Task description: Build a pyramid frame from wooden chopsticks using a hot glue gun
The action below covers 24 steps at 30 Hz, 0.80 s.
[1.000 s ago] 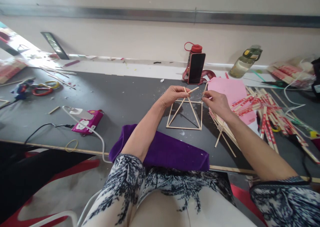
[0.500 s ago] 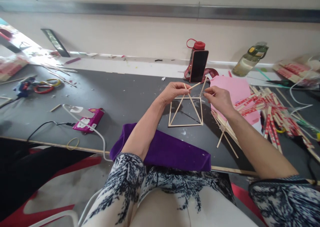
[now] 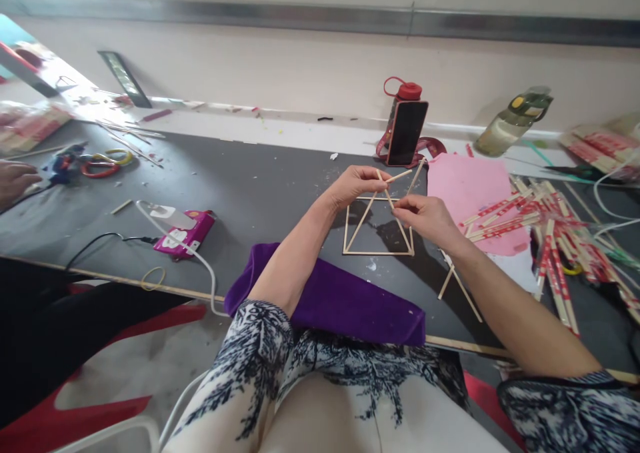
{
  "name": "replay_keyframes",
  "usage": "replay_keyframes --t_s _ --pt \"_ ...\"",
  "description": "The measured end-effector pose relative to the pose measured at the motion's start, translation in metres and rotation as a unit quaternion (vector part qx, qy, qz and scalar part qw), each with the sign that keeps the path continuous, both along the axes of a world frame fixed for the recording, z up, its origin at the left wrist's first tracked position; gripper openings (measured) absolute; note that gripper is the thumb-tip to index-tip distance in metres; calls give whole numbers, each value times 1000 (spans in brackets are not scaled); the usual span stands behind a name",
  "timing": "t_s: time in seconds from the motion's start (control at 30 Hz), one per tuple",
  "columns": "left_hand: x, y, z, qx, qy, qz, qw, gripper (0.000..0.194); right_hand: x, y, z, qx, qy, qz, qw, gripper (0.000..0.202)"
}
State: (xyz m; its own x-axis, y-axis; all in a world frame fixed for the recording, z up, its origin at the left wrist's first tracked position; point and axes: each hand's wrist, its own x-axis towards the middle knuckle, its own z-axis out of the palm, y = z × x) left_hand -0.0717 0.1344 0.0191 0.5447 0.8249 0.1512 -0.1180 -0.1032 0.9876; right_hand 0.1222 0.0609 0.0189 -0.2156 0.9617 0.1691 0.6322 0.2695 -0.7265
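Note:
A frame of thin wooden sticks (image 3: 379,254) stands on the dark table, with a square base and several slanting sticks. Two front sticks cross near the top, where the thumb and fingers of my left hand (image 3: 356,185) pinch them. My right hand (image 3: 424,218) is closed, its fingertips at the right slanting stick (image 3: 403,230), a little below that crossing. Behind it another stick (image 3: 416,178) rises at the back right corner. My fingers hide part of the joint.
Wrapped chopsticks (image 3: 545,230) and pink paper (image 3: 467,180) lie right. A phone (image 3: 409,133) leans on a red-capped bottle (image 3: 410,91); a green bottle (image 3: 510,126) stands farther right. Purple cloth (image 3: 355,300) lies in front. Left are a magenta pack (image 3: 197,233), scissors (image 3: 100,166) and another person's hand (image 3: 17,181).
My right hand has moved left and down, from beside the back right stick to the right front slanting stick. My left hand keeps its pinch. Another person's hand has appeared at the left edge.

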Motion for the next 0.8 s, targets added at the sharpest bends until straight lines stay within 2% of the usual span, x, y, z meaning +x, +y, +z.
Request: replay_keyframes --t_s 0.53,0.67,0.73,0.8 --pt "0 -5 -1 5 26 -1 1000 34 4 -1 -4 46 -55 -4 997 15" --pt "0 -4 -2 8 33 -5 999 34 0 -16 3 113 -60 -56 990 17" --pt "0 -4 -3 2 26 -5 1000 33 -10 -28 4 88 -19 -69 994 20" --pt "1 -3 -4 -11 16 -6 1000 32 -25 -37 1 -16 39 -39 998 21"
